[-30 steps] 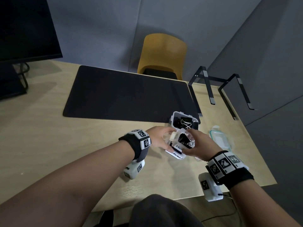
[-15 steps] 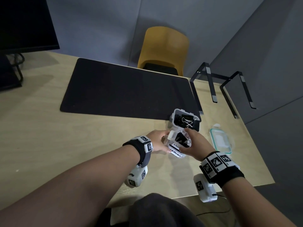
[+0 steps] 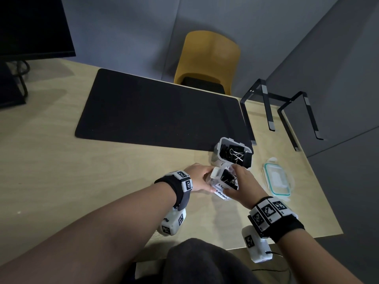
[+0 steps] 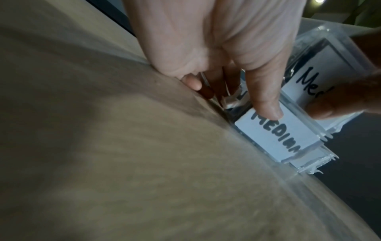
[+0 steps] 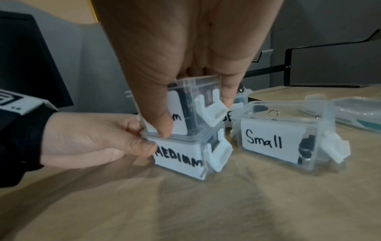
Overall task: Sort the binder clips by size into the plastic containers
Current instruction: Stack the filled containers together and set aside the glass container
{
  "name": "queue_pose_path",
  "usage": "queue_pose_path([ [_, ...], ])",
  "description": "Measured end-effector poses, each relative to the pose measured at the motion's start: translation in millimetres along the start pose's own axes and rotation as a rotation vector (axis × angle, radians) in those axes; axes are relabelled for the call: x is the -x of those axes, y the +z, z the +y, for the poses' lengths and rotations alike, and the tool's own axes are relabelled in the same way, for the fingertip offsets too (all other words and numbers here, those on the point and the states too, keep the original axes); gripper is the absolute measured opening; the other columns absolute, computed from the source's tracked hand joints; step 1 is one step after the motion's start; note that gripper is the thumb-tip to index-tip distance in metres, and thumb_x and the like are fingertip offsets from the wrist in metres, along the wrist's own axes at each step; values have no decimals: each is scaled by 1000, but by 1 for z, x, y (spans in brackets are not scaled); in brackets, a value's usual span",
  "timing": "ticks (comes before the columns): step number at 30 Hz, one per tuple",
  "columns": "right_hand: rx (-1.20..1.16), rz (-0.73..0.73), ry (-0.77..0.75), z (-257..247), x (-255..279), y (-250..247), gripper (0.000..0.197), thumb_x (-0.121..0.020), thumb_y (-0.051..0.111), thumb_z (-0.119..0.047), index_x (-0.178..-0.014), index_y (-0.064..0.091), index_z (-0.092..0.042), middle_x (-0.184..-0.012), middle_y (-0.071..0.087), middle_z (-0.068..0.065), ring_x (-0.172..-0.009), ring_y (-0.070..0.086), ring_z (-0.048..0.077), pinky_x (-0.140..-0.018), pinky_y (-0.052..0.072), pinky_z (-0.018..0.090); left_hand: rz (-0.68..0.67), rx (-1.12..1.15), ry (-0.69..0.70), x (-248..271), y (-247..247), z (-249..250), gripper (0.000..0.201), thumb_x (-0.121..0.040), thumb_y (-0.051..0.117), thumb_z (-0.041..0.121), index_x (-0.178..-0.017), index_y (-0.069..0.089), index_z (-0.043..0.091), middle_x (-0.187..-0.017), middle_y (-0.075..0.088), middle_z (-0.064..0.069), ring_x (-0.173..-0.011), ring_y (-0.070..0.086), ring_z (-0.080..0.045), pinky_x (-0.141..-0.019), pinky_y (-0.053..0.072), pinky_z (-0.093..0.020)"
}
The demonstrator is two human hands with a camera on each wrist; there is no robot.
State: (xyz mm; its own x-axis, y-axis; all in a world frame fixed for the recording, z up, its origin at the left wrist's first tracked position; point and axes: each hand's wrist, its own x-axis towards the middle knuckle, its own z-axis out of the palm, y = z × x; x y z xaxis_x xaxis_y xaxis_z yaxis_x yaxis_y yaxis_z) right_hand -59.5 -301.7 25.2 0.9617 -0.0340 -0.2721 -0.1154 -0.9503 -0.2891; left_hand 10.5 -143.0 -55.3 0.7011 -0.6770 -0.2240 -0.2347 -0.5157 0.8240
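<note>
Two clear plastic containers labelled medium are stacked near the table's front. My left hand (image 3: 209, 180) grips the lower medium container (image 5: 181, 156), with its thumb (image 4: 266, 107) on the label. My right hand (image 3: 230, 181) pinches the upper medium container (image 5: 198, 101) from above and holds it, slightly tilted, in the lower one's rim. Black binder clips (image 3: 227, 177) fill the upper one. A small container (image 5: 272, 138) stands just to the right. Behind them the open large container (image 3: 222, 141) holds several big black clips.
A clear lid with a teal seal (image 3: 276, 179) lies right of the containers. A black desk mat (image 3: 160, 111) covers the table's middle. A black metal stand (image 3: 287, 111) sits at the back right, a monitor (image 3: 30, 27) at the far left, and a yellow chair (image 3: 207, 62) beyond the table.
My right hand has brought the upper medium container down onto the lower one. My left hand has kept its hold on the lower container.
</note>
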Motion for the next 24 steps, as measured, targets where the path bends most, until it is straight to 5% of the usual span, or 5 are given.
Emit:
queue_pose_path([
  [9, -59, 53, 66, 1, -2, 11, 70, -69, 76, -23, -128, 39, -11, -124, 49, 4, -118, 43, 23, -92, 33, 23, -2, -73, 35, 0, -2, 2, 44, -73, 76, 39, -110, 59, 23, -86, 49, 8, -86, 49, -19, -71, 33, -27],
  [13, 57, 86, 57, 0, 0, 18, 78, -72, 73, -41, -134, 35, -12, -129, 45, 5, -117, 40, 26, -100, 31, 29, -45, -112, -8, 1, -2, 3, 40, -75, 70, 24, -113, 56, 19, -95, 49, 2, -96, 50, -23, -76, 37, -30],
  [19, 345, 144, 69, -9, 6, 18, 107, -60, 11, -84, -140, 29, -15, -132, 46, 2, -120, 43, 25, -98, 36, 37, -62, 193, -50, 6, -8, 6, 30, -90, 50, 21, -113, 62, 35, -107, 62, -4, -99, 57, -25, -89, 45, -40],
  [22, 359, 125, 86, -10, 6, 16, 111, -59, 5, -87, -143, 22, -17, -136, 41, -1, -125, 38, 21, -101, 31, 36, -5, 412, -84, 9, -11, 7, 38, -89, 48, 8, -114, 64, 31, -107, 68, 1, -101, 62, -21, -90, 49, -34],
  [24, 333, 120, 95, -9, 5, 17, 105, -64, 16, -86, -143, 21, -17, -137, 40, -1, -126, 36, 21, -102, 31, 36, 19, 563, -115, 10, -15, 9, 39, -88, 45, -1, -113, 63, 23, -92, 65, 3, -80, 63, -9, -71, 48, -18],
])
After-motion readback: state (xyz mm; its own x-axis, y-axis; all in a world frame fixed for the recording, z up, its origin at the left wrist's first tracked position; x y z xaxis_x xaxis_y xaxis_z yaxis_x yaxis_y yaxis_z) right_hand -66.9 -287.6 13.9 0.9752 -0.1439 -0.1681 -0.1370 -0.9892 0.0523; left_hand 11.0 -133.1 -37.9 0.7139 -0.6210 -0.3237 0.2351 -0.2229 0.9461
